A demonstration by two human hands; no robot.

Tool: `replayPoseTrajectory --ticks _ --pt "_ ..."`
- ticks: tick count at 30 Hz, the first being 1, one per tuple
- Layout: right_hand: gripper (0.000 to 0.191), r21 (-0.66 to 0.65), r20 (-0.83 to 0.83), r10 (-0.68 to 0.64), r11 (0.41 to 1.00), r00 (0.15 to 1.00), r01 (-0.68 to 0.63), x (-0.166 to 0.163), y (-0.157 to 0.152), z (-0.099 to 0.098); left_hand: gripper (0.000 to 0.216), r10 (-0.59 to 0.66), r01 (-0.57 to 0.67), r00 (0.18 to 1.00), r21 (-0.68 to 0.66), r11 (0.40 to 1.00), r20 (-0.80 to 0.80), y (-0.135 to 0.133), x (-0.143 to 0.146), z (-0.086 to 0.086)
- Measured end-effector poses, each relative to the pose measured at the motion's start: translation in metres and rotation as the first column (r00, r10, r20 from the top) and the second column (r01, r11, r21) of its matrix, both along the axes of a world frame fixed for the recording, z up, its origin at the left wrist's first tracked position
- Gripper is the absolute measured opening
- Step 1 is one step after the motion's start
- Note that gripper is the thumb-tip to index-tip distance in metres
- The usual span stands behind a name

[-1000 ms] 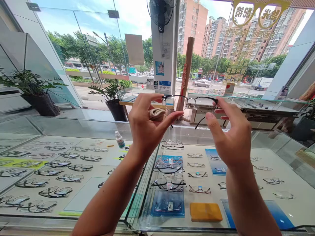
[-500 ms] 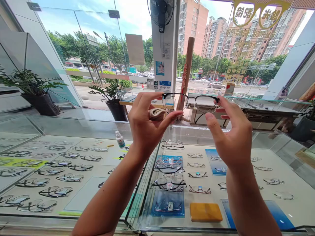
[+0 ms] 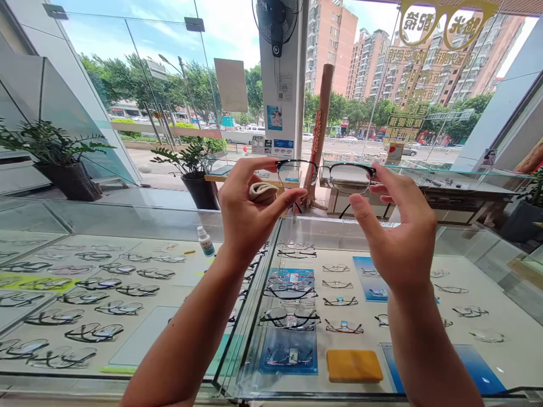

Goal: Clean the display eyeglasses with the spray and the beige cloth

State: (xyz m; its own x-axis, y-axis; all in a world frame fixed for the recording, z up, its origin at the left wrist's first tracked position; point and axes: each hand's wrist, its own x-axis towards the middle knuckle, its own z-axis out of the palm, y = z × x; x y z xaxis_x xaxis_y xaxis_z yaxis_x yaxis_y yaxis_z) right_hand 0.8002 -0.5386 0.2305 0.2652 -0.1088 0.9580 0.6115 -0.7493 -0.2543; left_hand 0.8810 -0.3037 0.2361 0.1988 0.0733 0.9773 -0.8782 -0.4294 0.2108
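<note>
Black-rimmed glasses (image 3: pixel 326 176) held up at both ends above a glass display counter (image 3: pixel 237 362).

Head view: the left lens rim is pinched by the left hand (image 3: pixel 248 217) between thumb and forefinger, with a beige cloth (image 3: pixel 263 192) tucked in the curled fingers; the right end is gripped by the right hand (image 3: pixel 401 237) at 3 o'clock, fingers half curled. Thin dark frame, clear lenses, temples folded down. A small spray bottle (image 3: pixel 206 241) stands at 8 o'clock.

Glossy dark plastic along the browline of the glasses (image 3: pixel 326 174), clear smooth lenses beneath. Soft matt beige cloth (image 3: pixel 262 192) bunched in the left hand (image 3: pixel 248 217). Smooth, reflective glass over the display counter (image 3: pixel 139 220). Matt orange pad (image 3: pixel 354 366) near its front edge. Shiny white plastic on the small bottle (image 3: pixel 206 241).
</note>
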Motion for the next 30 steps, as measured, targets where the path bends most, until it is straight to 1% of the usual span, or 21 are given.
replayPoseTrajectory --ticks 7,10,12,16,18,20,24,27,30 --pt "0.047 0.004 -0.038 0.014 1.000 0.999 -0.014 0.004 -0.001 -0.002 0.054 0.102 -0.104 0.989 0.010 0.995 0.105 -0.006 -0.012 0.002" --pt "0.050 0.023 -0.035 0.039 0.999 0.999 -0.038 0.007 0.000 -0.004 0.059 0.118 -0.119 0.983 0.001 0.993 0.143 -0.006 -0.011 0.000" --pt "0.054 0.036 -0.005 0.070 0.997 0.998 -0.070 0.011 0.004 -0.006 0.064 0.109 -0.105 0.982 -0.034 0.994 0.156 -0.005 -0.003 -0.004" --pt "0.064 0.049 0.031 0.128 0.990 0.991 -0.130 0.024 0.017 -0.013 0.072 0.071 -0.052 0.987 -0.130 0.990 0.145 -0.004 0.022 -0.015" --pt "0.069 0.044 0.034 0.130 0.990 0.991 -0.131 0.029 0.022 -0.017 0.074 0.056 -0.035 0.989 -0.156 0.987 0.134 -0.005 0.033 -0.020" --pt "0.072 0.035 0.045 0.111 0.993 0.993 -0.112 0.031 0.027 -0.019 0.074 0.039 -0.020 0.992 -0.151 0.988 0.118 -0.008 0.040 -0.024" --pt "0.077 0.028 0.063 0.090 0.995 0.994 -0.092 0.030 0.031 -0.022 0.077 -0.012 0.021 0.997 -0.119 0.993 0.077 -0.012 0.043 -0.027" --pt "0.076 0.030 0.053 0.070 0.997 0.996 -0.072 0.027 0.032 -0.021 0.080 -0.045 0.055 0.996 -0.126 0.991 0.077 -0.014 0.041 -0.026" --pt "0.072 0.042 0.050 0.099 0.994 0.994 -0.101 0.027 0.030 -0.021 0.074 -0.030 0.048 0.993 -0.162 0.986 0.113 -0.018 0.036 -0.026"
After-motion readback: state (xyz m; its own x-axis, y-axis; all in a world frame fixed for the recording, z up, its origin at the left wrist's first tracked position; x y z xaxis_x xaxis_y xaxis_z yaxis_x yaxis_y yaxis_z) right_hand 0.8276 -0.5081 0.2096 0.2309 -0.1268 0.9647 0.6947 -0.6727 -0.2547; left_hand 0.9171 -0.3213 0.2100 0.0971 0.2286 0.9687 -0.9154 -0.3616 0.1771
